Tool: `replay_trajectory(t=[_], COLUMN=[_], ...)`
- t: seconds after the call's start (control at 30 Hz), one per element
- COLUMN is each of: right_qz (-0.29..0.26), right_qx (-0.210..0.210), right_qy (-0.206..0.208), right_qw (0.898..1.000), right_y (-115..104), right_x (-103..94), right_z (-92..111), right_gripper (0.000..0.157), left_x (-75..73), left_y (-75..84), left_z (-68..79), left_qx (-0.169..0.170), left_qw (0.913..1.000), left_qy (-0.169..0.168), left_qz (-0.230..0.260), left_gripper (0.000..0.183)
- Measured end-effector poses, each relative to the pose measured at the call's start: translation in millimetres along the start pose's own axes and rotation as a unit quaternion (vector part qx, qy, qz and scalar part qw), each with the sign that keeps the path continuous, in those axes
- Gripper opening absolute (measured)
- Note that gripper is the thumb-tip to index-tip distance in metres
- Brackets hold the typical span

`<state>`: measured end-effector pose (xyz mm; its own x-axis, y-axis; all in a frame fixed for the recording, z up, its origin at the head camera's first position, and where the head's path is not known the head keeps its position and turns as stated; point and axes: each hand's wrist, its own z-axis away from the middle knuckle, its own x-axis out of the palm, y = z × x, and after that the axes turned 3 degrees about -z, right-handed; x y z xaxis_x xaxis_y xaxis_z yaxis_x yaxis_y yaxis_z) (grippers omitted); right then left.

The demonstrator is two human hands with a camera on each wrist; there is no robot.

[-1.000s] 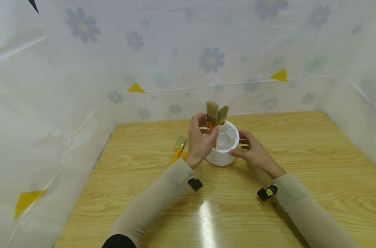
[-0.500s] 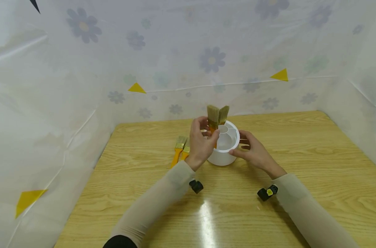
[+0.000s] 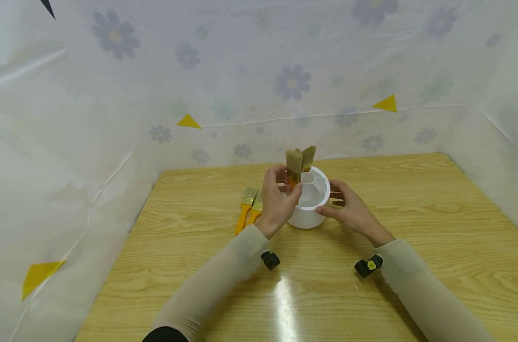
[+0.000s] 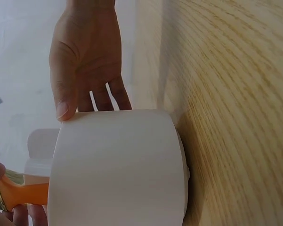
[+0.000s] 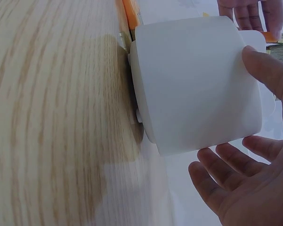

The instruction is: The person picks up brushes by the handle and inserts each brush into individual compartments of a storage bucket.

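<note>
My left hand (image 3: 277, 202) pinches the orange handle of a paintbrush (image 3: 294, 164), bristles up, above the left part of a round white holder (image 3: 307, 219). In the left wrist view, the orange handle (image 4: 30, 193) passes down behind the holder's rim. Another paintbrush (image 3: 308, 157) stands bristles up just behind it, its handle hidden. My right hand (image 3: 350, 209) holds the holder's right side, thumb at the rim and fingers round the far side; in the right wrist view the thumb (image 5: 268, 70) presses the holder wall.
Two more paintbrushes (image 3: 243, 216) with orange handles lie side by side on the wooden table (image 3: 190, 266), left of the holder, partly behind my left hand. The holder has dividers and a central tube (image 3: 306, 178). A flowered white sheet (image 3: 241, 85) rises behind the table.
The left hand and its paintbrush have come down a little toward the holder. More of the brushes lying on the table shows now. The right hand and holder stay put.
</note>
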<state>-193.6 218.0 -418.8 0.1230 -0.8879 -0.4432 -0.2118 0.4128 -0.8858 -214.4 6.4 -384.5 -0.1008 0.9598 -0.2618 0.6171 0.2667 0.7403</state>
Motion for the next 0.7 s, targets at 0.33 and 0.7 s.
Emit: replay_trajectory(t=[0.33, 0.7], right_qz=[0.0, 0.0], right_qx=[-0.004, -0.008], right_qy=[0.0, -0.001], right_qw=[1.0, 1.0], right_y=[-1.3, 1.5], right_x=[0.1, 0.0], right_z=[0.6, -0.4], right_gripper=[0.087, 0.086], left_x=[1.0, 2.6], left_y=[-3.0, -6.7], left_z=[3.7, 8.3], left_qx=[-0.007, -0.006], left_qw=[0.9999, 0.999], left_qy=[0.004, 0.002], left_qz=[-0.013, -0.045], left_gripper=[0.044, 0.042])
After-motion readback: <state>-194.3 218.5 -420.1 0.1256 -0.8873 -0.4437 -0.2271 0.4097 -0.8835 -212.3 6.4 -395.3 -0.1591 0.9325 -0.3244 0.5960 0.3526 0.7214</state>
